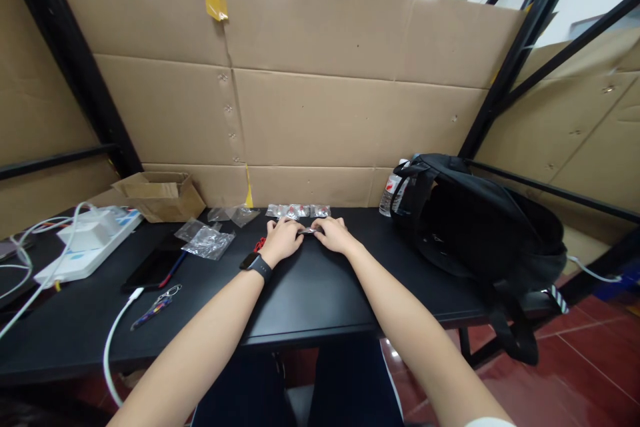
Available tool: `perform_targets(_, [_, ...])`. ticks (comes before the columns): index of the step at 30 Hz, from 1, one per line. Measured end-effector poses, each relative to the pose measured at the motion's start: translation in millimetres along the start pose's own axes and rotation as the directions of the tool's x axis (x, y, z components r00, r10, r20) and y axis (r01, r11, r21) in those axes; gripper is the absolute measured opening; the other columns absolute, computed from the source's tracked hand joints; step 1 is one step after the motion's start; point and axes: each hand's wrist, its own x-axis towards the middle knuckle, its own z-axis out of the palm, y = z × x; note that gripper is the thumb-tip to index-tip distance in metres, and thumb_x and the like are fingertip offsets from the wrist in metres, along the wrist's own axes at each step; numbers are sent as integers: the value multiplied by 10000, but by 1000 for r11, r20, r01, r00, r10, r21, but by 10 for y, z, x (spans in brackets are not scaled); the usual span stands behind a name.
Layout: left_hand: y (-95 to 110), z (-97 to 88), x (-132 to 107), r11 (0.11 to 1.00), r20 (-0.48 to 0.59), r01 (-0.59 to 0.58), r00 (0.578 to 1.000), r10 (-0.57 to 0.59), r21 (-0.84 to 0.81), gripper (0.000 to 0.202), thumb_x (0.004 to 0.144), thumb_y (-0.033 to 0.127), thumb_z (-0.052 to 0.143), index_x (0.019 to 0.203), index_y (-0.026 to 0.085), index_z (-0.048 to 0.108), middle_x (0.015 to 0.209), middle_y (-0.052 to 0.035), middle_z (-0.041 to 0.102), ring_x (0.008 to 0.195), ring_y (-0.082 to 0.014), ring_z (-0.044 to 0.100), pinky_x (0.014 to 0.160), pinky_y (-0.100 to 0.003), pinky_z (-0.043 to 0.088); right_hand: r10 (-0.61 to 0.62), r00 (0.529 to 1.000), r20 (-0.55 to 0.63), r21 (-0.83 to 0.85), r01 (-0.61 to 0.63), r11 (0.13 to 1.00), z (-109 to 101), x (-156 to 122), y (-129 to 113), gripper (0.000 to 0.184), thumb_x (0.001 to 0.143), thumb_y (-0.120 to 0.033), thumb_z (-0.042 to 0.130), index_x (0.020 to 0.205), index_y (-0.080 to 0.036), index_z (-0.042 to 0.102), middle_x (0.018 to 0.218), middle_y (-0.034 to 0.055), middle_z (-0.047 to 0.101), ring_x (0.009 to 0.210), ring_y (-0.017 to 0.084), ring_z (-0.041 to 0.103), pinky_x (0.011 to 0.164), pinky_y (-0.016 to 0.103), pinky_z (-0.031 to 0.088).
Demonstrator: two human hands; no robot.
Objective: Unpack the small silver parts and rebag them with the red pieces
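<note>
My left hand [284, 239] and my right hand [333, 235] rest near the back of the black table [320, 300], fingers bent toward each other. Between their fingertips is a small shiny, flat piece [308, 231] that looks like a clear packet; its contents are too small to tell. Just behind the hands lies a row of small clear packets [299, 211] with bits of red and silver inside. Some red cord [259, 244] sits beside my left hand, partly hidden by it. A dark watch [256, 266] is on my left wrist.
To the left are crumpled clear bags [213, 241], a black phone [155, 265] with a white cable, a keyring [157, 307], an open cardboard box [161, 197] and a power strip [95, 250]. A black backpack [480, 213] and a water bottle [391, 192] stand right. Cardboard [320, 120] walls the back.
</note>
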Motion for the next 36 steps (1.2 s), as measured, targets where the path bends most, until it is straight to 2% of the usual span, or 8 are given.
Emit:
perform_targets(5, [-31,-37,5,998,-28,25,999,-24,50,287,988,293,436,1014,265,720,969,-80,749,994,-275,645,949,-492,308,52,998,-30,198,-45,979,-9,-16,-11,232,908,-327,651,1139,-302,642,1000,-7,769,975,210,688,899,358,359])
perform_targets(9, [-69,-128,-18,971,-40,-111,992,122,211,237,971,257,474,1053,234,695,936,-98,745,967,-280,650,952,-485,313,106,993,-55,290,-85,953,25,-34,4,250,853,-343,724,1087,-294,652,962,-27,781,965,199,700,889,340,344])
perform_targets(14, [-361,-477,-84,783,10,-386,899,437,488,237,959,142,477,1095,186,666,1136,-153,698,1124,-295,589,970,-455,322,269,963,-19,274,-254,928,16,110,115,169,876,-319,690,1039,-274,702,954,1,780,997,230,684,886,364,339])
perform_targets(18, [-688,-657,-233,649,90,-470,844,528,599,234,989,133,447,997,195,673,1108,-128,682,1092,-262,584,943,-422,347,414,910,32,153,-414,897,-15,335,191,211,880,-342,693,1084,-294,720,1007,33,771,1058,266,656,921,412,346])
perform_targets(21, [-780,-628,-349,617,114,-520,810,575,590,200,976,137,485,963,196,676,1047,-111,684,1049,-242,589,935,-406,354,450,893,2,94,-448,889,1,485,179,205,903,-329,663,1098,-288,714,1092,61,755,1127,289,623,971,476,323])
perform_targets(27, [-646,-510,-389,663,37,-501,812,583,556,200,983,299,538,875,187,664,922,-91,668,970,-241,590,899,-412,362,468,877,-108,-12,-472,882,60,552,125,237,932,-360,607,1130,-248,674,1210,105,682,1161,286,582,1006,514,320])
perform_targets(32, [-583,-429,-340,634,52,-535,785,617,558,201,992,254,528,864,185,667,913,-82,676,976,-232,588,903,-411,358,416,907,-61,-93,-420,903,-82,383,247,345,913,-460,615,1171,-236,664,1271,141,608,1213,325,544,998,508,380])
perform_targets(36, [-575,-388,-318,637,50,-526,792,609,563,174,969,178,551,841,184,670,912,-93,691,1030,-247,578,926,-422,353,317,945,76,-44,-315,948,-287,200,457,384,855,-394,692,1185,-200,670,1197,133,639,1089,262,621,942,365,460])
